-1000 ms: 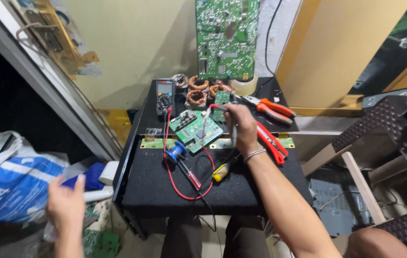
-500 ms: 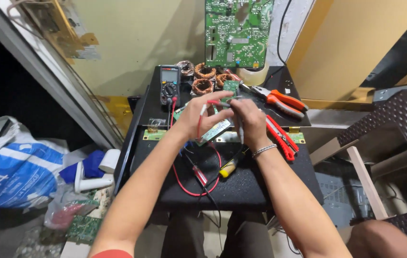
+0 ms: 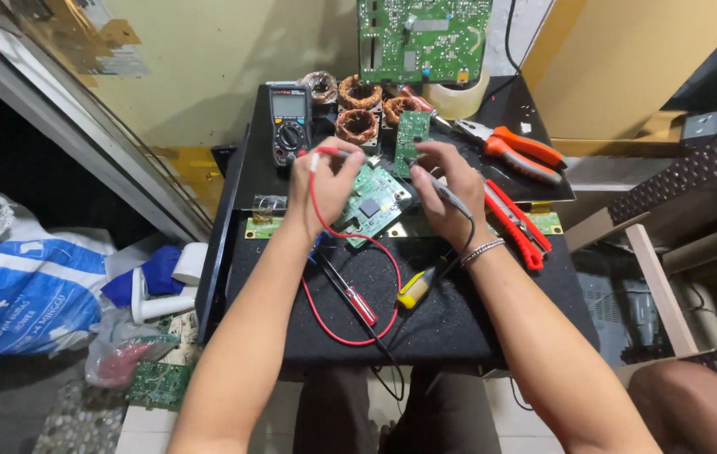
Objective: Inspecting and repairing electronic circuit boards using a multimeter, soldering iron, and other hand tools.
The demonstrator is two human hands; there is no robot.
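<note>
**Probing the small board, both hands steady**

Left hand (image 3: 323, 187) is pinching the red probe (image 3: 318, 158); right hand (image 3: 447, 189) is gripping the black probe (image 3: 442, 187). The green circuit board (image 3: 373, 202) is lying flat between them. I'd be bracing wrists, tips perpendicular. Multimeter (image 3: 289, 119) is sitting just beyond.

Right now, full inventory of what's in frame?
circuit board: 1, green, table centre, under both hands
multimeter: 1, black, back left
red lead: 1, looped, from left hand
copper coils: 3, back centre
large board: 1, green, against wall
pliers: 1, orange handles, back right
red cutters: 1, right
screwdrivers: 2, red and yellow, front
bag: 1, blue-white, floor left
left hand: holds red probe
right hand: holds black probe
</note>
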